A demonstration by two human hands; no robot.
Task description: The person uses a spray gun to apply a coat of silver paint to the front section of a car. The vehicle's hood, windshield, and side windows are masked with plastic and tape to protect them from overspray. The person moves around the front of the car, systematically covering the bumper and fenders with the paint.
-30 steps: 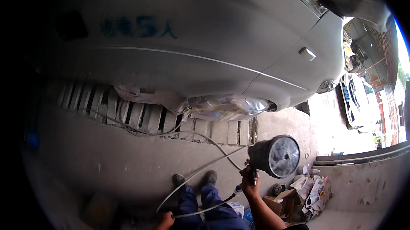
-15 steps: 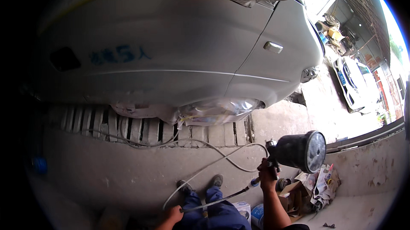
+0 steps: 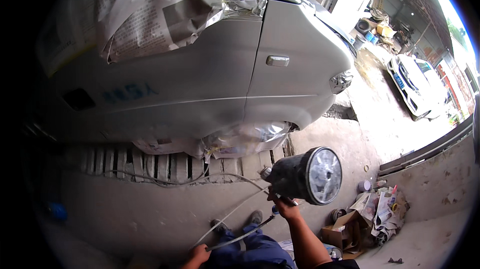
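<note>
Spray gun (image 3: 292, 176): upright-looking, in the right hand (image 3: 285, 206), fingers closed around its handle; trigger finger hidden, so I cannot tell if it is pulled. No mist shows.

Change over the last half second: gun swings back left, its cup's round lid (image 3: 325, 175) turning to face my camera more squarely. My view also shifts, bringing in more of the printed paper (image 3: 160, 24) masking the car (image 3: 200, 76), high beyond the grip and to its left. I judge this as repositioning alongside the bodywork, the gun nearer in line with the plastic-wrapped wheel (image 3: 245, 139), which sits beyond the grip, slightly left. Gun and car stand apart; I cannot gauge the gap.

Left hand (image 3: 200, 255), lower left of the right grip, stays closed on the hose (image 3: 235, 241); I take that as keeping slack under control while the gun moves. Feet barely shift. Cardboard box (image 3: 345, 234) lies right of and below the right grip, well apart from the gun.
</note>
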